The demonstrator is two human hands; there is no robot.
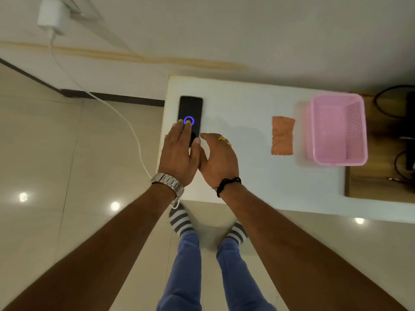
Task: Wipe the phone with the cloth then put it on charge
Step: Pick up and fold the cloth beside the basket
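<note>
Floor [45, 153]: pale glossy tiles with bright light spots; the person's legs in blue trousers and striped socks stand on it at the near edge of the worktop.
Wall [247, 30]: off-white, with a tan stain line running across it above the worktop.
Worktop [247, 176]: white, set against the wall; a wooden surface with dark cables lies past its right end.
Basket [339, 129]: pink plastic with perforated sides, at the right end of the worktop.
Left hand [179, 153]: flat and open, palm down, fingers spread over the near half of the phone, fingertips beside the ring on the screen; a metal watch on the wrist.
Right hand [219, 158]: open and gripping nothing, fingers loosely curved, just right of the phone's near end; its thumb side touches the left hand. A gold ring and a black wrist band show.
Phone [190, 111]: lies face up at the far left corner of the worktop, screen dark except for a glowing blue ring.
Cloth [283, 135]: orange, spread flat on the worktop, just left of the basket and well apart from the phone.
Charger [50, 15]: white block plugged into the wall at upper left.
Cable [125, 122]: white, hanging from the charger and curving down to the left wrist; its end at the phone is hidden by the hands.
</note>
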